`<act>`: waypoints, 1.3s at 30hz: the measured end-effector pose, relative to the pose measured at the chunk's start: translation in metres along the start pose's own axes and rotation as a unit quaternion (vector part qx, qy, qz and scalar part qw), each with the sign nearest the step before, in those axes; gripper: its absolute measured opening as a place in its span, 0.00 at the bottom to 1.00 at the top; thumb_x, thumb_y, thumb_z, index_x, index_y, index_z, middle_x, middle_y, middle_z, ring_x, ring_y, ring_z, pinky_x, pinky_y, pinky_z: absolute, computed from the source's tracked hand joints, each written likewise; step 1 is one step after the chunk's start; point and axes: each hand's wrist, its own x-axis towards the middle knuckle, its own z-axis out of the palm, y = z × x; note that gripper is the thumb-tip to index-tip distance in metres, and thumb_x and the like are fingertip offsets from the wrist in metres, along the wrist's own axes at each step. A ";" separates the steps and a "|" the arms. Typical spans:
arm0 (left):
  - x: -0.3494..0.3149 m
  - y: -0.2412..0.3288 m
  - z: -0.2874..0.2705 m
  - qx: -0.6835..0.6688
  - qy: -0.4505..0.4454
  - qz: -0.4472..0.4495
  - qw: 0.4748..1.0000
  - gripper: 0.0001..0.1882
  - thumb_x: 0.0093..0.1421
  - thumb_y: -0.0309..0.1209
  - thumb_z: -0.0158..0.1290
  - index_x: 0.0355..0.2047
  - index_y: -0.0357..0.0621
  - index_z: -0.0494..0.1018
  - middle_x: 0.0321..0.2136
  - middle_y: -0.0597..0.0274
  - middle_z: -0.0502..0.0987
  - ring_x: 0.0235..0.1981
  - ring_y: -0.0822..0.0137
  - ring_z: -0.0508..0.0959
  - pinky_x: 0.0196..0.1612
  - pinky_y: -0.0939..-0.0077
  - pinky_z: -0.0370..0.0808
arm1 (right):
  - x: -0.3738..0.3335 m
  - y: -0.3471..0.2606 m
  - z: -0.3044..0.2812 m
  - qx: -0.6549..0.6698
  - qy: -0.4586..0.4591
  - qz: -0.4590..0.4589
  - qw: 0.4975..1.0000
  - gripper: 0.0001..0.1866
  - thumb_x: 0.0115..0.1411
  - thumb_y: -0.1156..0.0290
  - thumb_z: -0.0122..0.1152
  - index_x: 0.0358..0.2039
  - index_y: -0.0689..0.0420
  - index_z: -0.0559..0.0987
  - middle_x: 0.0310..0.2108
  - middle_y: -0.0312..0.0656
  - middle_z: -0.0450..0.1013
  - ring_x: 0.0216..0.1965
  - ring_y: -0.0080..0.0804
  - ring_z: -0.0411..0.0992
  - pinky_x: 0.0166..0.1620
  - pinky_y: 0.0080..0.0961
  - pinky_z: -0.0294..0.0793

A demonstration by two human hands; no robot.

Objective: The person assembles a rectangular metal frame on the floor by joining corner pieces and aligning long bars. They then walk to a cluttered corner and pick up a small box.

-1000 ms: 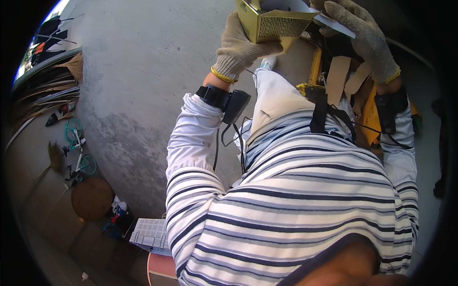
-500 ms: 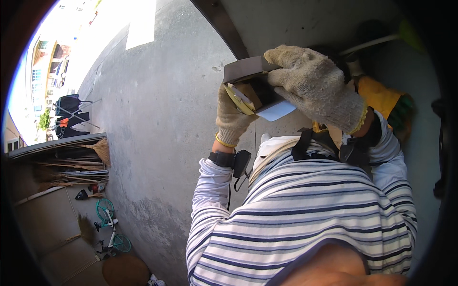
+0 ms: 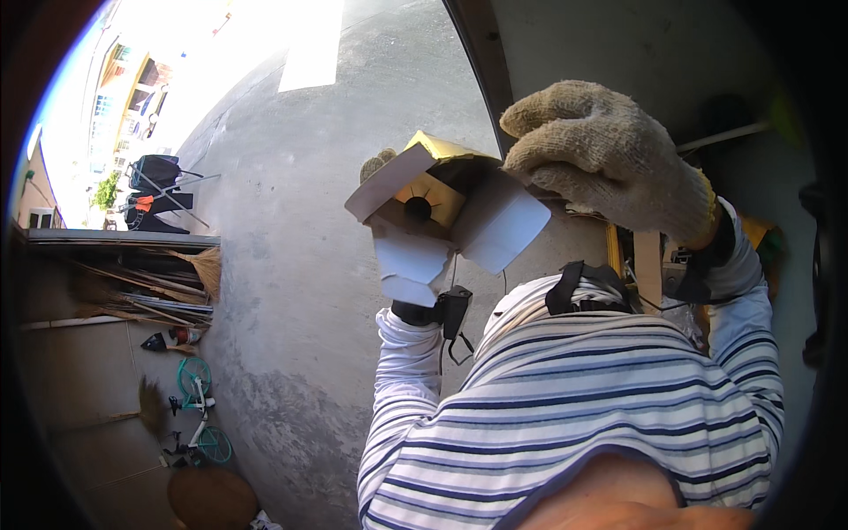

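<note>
A small cardboard box (image 3: 481, 208) with a yellow outside is held up in front of my chest. Its open end faces me, pale flaps spread outward, and an inner yellow-brown piece with a round dark hole (image 3: 417, 208) shows inside. My left hand (image 3: 378, 164), in a beige knit glove, grips the box from behind; only some fingertips show past its edge. Close to the box's upper right corner is my right hand (image 3: 609, 159), gloved alike. Its fingers are bent and slightly apart, with nothing visible between them; whether they touch the box I cannot tell.
Grey concrete floor (image 3: 291, 265) spreads to the left. Brooms and sticks (image 3: 150, 287) lie at the far left, near a small turquoise-wheeled bicycle (image 3: 199, 406). A rack with dark clothes (image 3: 159, 194) stands beyond. Cardboard (image 3: 647, 269) sits below my right forearm.
The box has turned, so its open end and spread flaps face me. My right hand has come off the box's top flap to the right. The left hand has moved behind the box.
</note>
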 end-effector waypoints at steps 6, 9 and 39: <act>0.013 0.019 -0.021 0.001 0.004 0.020 1.000 0.46 0.42 0.32 0.76 0.59 0.41 0.62 0.52 0.54 0.74 0.51 0.62 0.78 0.54 0.66 0.78 | 0.031 -0.005 0.019 0.031 0.027 -0.032 0.999 0.09 0.62 0.67 0.66 0.40 0.57 0.85 0.42 0.49 0.80 0.42 0.43 0.79 0.45 0.36 0.80; 0.025 0.023 -0.031 0.005 0.010 0.036 0.999 0.46 0.42 0.32 0.76 0.59 0.41 0.62 0.52 0.55 0.75 0.51 0.62 0.79 0.54 0.66 0.78 | 0.047 -0.014 0.018 0.026 0.018 -0.045 0.998 0.10 0.62 0.66 0.66 0.40 0.57 0.84 0.38 0.47 0.81 0.40 0.41 0.80 0.45 0.36 0.80; 0.044 -0.039 -0.075 0.615 -0.015 0.424 0.664 0.56 0.43 0.38 0.74 0.68 0.38 0.54 0.59 0.43 0.66 0.61 0.36 0.67 0.63 0.45 0.68 | 0.048 0.015 0.125 0.192 -0.222 0.568 0.769 0.22 0.66 0.65 0.63 0.57 0.61 0.75 0.46 0.47 0.79 0.41 0.35 0.79 0.47 0.28 0.82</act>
